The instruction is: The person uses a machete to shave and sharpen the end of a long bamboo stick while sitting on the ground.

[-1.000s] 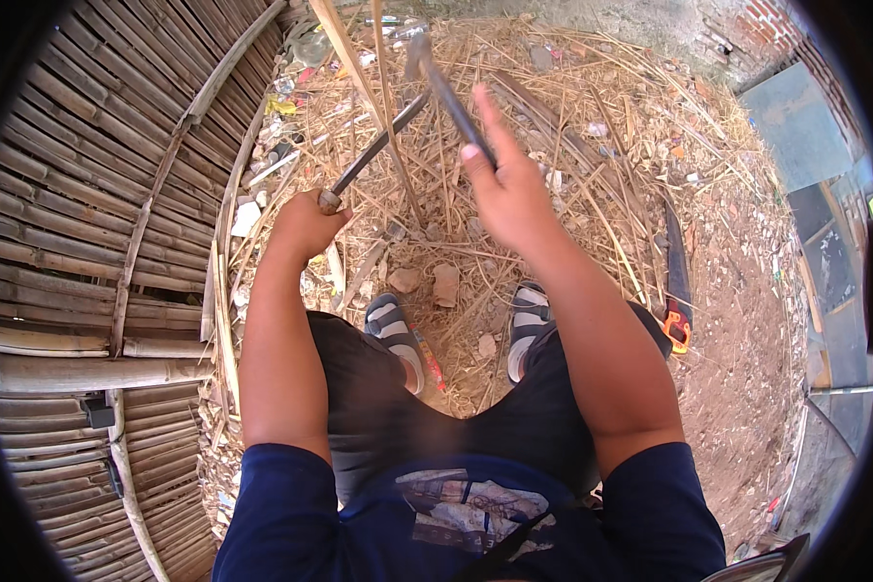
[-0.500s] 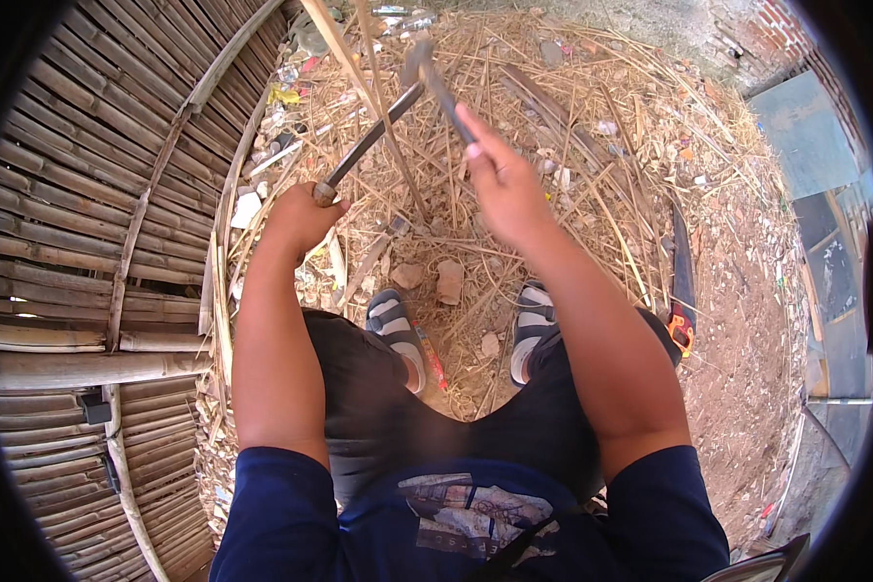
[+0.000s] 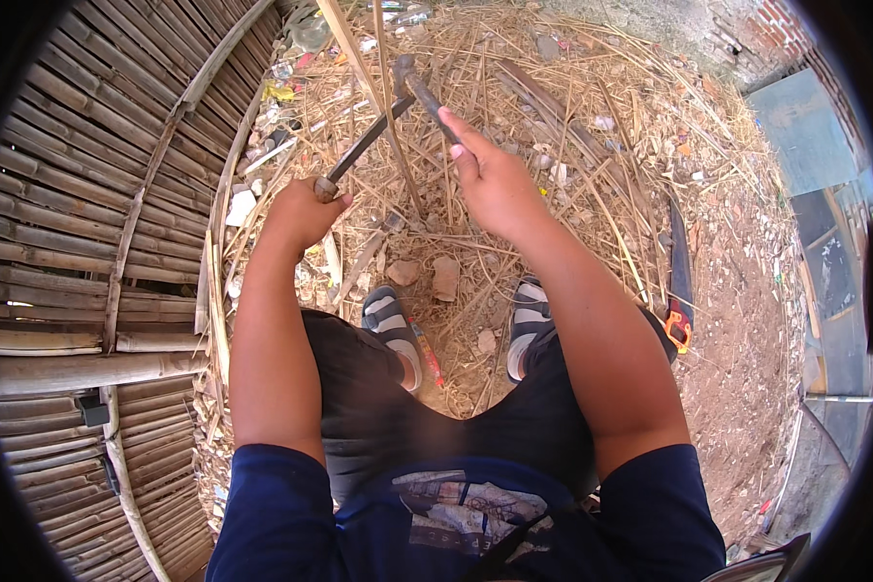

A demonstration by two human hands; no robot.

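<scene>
My left hand point(image 3: 303, 213) is closed around the handle of a machete point(image 3: 364, 145), whose dark blade points up and to the right. A bamboo pole point(image 3: 398, 160) stands on the littered ground, parted toward its top into a wide pale strip point(image 3: 351, 50) and a thinner one. Across this bamboo lies the blade; how deep it sits in it I cannot tell. My right hand point(image 3: 500, 189) grips a hammer point(image 3: 427, 94) by its handle, index finger stretched along it. The hammer's head is at the blade's far end, seemingly touching it.
A bamboo slat wall point(image 3: 97, 194) rises on the left. Straw and bamboo scraps point(image 3: 514, 97) cover the ground, with two brick pieces point(image 3: 445, 278) between my sandalled feet. On the right lies a handsaw point(image 3: 682, 281) with an orange handle, and blue-grey sheets point(image 3: 810, 131) stand beyond it.
The hammer has come down and to the left, its head now at the blade's end. My right hand moved slightly left with it; my left hand keeps its hold on the machete.
</scene>
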